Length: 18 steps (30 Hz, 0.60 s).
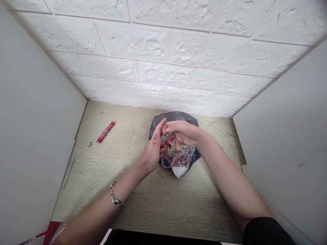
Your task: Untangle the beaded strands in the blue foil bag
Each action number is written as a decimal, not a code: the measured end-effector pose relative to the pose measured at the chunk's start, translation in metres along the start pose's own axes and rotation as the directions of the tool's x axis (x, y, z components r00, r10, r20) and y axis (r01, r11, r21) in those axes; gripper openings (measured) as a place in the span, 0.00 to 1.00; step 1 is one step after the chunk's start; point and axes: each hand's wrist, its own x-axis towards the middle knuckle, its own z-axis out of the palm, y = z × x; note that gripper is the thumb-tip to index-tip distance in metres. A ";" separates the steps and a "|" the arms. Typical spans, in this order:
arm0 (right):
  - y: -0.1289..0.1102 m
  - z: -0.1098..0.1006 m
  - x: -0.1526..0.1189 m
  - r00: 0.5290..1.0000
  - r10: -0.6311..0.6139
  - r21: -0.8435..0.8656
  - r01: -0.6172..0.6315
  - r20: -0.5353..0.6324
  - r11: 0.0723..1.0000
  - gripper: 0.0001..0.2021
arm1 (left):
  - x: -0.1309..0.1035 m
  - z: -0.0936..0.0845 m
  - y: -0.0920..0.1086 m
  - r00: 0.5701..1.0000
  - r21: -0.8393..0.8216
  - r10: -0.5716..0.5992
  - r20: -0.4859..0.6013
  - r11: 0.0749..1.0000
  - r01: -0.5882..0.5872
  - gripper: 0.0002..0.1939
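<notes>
A grey bag (176, 116) lies opened on the table against the back wall, with many small beads (182, 154) in white, pink, red and yellow spread inside it. My left hand (154, 148) is over the bag's left side, its fingers curled in. From the right, my right hand (184, 132) reaches over the beads, thumb and index finger pressed together close to my left fingertips. Whatever the fingertips pinch is too small to make out. A strand of pinkish beads (166, 162) rests at the bag's lower left.
A red tube-like stick (106, 132) lies on the wooden table (133, 136) at the left, near small metallic bits (90, 144). Grey panels (288, 129) close in both sides. The white brick-pattern wall (153, 44) stands behind.
</notes>
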 end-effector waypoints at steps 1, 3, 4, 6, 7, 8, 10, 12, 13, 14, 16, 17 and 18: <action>0.001 -0.001 0.001 1.000 -0.006 0.007 0.006 0.008 1.000 0.02 | 0.000 0.000 0.000 1.000 0.001 0.002 -0.004 1.000 -0.002 0.39; 0.002 -0.002 0.003 1.000 -0.015 0.018 0.015 0.020 1.000 0.01 | 0.000 0.000 -0.001 1.000 0.012 0.006 -0.013 1.000 -0.006 0.38; 0.003 -0.002 0.003 1.000 -0.018 0.022 0.017 0.021 1.000 0.01 | 0.000 0.000 -0.001 1.000 0.018 0.005 -0.018 1.000 -0.005 0.38; 0.003 -0.003 0.004 1.000 -0.019 0.027 0.018 0.017 0.999 0.01 | 0.001 0.000 -0.001 1.000 0.020 -0.006 -0.024 1.000 0.007 0.37; 0.003 -0.003 0.004 1.000 -0.017 0.029 0.017 0.012 0.999 0.02 | 0.001 0.000 -0.001 1.000 0.014 -0.013 -0.028 1.000 0.013 0.37; 0.003 -0.003 0.003 1.000 -0.014 0.030 0.014 0.007 0.999 0.02 | 0.002 0.000 -0.001 0.999 0.004 -0.018 -0.034 1.000 0.019 0.37; 0.002 -0.003 0.002 1.000 -0.007 0.032 0.007 -0.003 0.999 0.03 | 0.004 0.001 0.001 0.998 -0.020 -0.034 -0.053 0.999 0.033 0.34; 0.000 -0.003 0.001 1.000 0.000 0.029 0.000 -0.012 1.000 0.03 | 0.005 0.001 0.003 0.994 -0.019 -0.071 -0.083 0.997 0.069 0.27; 0.000 -0.003 0.000 1.000 0.001 0.025 -0.001 -0.012 1.000 0.03 | 0.006 0.002 0.004 0.991 -0.005 -0.092 -0.096 0.996 0.092 0.24; -0.001 -0.003 0.000 1.000 0.001 0.021 0.000 -0.012 1.000 0.03 | 0.006 0.002 0.005 0.988 0.016 -0.108 -0.107 0.994 0.111 0.22; -0.003 -0.003 -0.002 1.000 -0.006 0.010 0.006 -0.017 1.000 0.03 | 0.006 0.002 0.006 0.987 0.066 -0.108 -0.118 0.991 0.116 0.20; -0.003 -0.004 -0.003 1.000 -0.009 0.005 0.009 -0.024 1.000 0.03 | 0.006 0.002 0.006 0.988 0.090 -0.092 -0.121 0.991 0.103 0.19; -0.004 -0.004 -0.004 0.999 -0.010 0.000 0.010 -0.035 1.000 0.03 | 0.005 0.002 0.005 0.989 0.115 -0.072 -0.128 0.990 0.087 0.17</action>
